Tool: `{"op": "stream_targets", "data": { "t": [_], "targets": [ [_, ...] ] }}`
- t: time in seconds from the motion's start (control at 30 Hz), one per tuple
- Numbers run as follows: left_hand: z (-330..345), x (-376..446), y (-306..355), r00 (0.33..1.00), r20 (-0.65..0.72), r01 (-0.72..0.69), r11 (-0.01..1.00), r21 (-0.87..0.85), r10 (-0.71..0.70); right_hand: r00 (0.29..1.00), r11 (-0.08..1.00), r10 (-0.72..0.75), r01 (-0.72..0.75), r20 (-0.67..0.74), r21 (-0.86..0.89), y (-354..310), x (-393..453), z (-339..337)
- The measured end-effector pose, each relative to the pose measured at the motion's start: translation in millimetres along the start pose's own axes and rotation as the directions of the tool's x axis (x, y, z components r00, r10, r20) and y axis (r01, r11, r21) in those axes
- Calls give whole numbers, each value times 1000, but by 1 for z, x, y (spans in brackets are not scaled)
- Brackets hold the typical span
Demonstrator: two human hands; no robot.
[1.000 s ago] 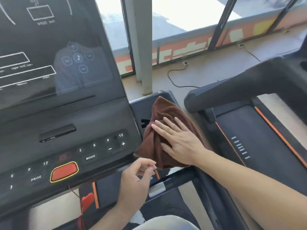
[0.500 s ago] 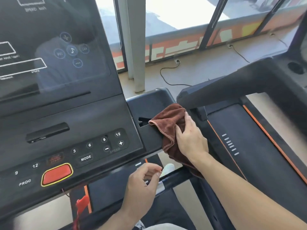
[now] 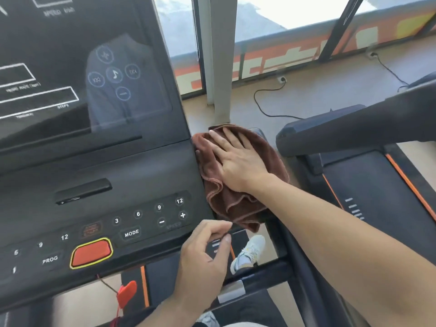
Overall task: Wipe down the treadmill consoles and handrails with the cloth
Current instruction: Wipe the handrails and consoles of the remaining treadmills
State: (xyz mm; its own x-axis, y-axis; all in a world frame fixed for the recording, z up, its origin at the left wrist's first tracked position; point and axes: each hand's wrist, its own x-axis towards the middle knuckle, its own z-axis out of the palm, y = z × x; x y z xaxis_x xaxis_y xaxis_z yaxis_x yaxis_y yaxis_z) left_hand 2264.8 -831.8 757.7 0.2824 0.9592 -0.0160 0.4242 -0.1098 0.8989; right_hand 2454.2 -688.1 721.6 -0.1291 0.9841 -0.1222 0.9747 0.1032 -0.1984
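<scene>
Where it draped the edge, cloth now flattened under right hand

This is a gym: two treadmills stand side by side, one console near, another treadmill beside big windows.

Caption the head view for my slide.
Right hand presses brown cloth flat beside the treadmill console; left hand idle.
</scene>
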Motion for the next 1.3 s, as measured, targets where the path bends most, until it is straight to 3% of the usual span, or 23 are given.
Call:
{"op": "stream_targets", "data": {
  "t": [0.17,0.23,0.33,0.4,0.43,0.47,0.53,0.6,0.7,0.83,1.0,1.07,1.13,1.23,1.3],
  "targets": [
    [6,57,26,983,4,-182,974,134,183,994,995,100,-99,-54,23,19,30,-16],
    [7,79,33,982,24,-189,965,183,188,978,970,206,-199,-38,142,44,27,-19],
    [7,89,35,990,28,-143,973,180,141,920,745,381,-363,90,559,67,2,-21],
    [5,80,33,992,10,-127,982,143,127,887,591,429,-418,170,690,66,-20,-18],
    [5,73,30,992,14,-124,984,127,124,880,568,439,-427,180,704,62,-31,-17],
    [5,63,27,992,27,-129,985,118,126,883,579,438,-422,170,698,58,-42,-15],
    [4,41,17,988,59,-152,982,110,146,904,703,411,-397,119,590,49,-64,-9],
    [1,21,6,984,82,-167,982,90,159,933,871,359,-349,36,345,38,-85,0],
    [-4,1,-6,985,63,-165,985,59,161,977,980,198,-195,-75,44,13,-103,9],
    [-13,-12,-6,983,-5,-185,982,37,185,994,997,-21,29,-107,75,-27,-104,24],
    [-20,-18,-6,971,3,-240,970,30,240,995,993,-89,92,-47,67,-15,-106,12],
    [-20,-21,-9,967,17,-254,967,29,253,999,999,-28,29,-32,19,0,-110,5],
    [-21,-25,-12,968,45,-250,968,29,248,988,988,144,-141,-47,56,13,-124,3],
    [-21,-34,-16,975,86,-207,978,24,204,896,844,439,-435,62,313,23,-154,4],
    [-21,-44,-21,977,101,-192,981,20,189,841,743,527,-526,123,413,18,-175,5]
  ]
}}
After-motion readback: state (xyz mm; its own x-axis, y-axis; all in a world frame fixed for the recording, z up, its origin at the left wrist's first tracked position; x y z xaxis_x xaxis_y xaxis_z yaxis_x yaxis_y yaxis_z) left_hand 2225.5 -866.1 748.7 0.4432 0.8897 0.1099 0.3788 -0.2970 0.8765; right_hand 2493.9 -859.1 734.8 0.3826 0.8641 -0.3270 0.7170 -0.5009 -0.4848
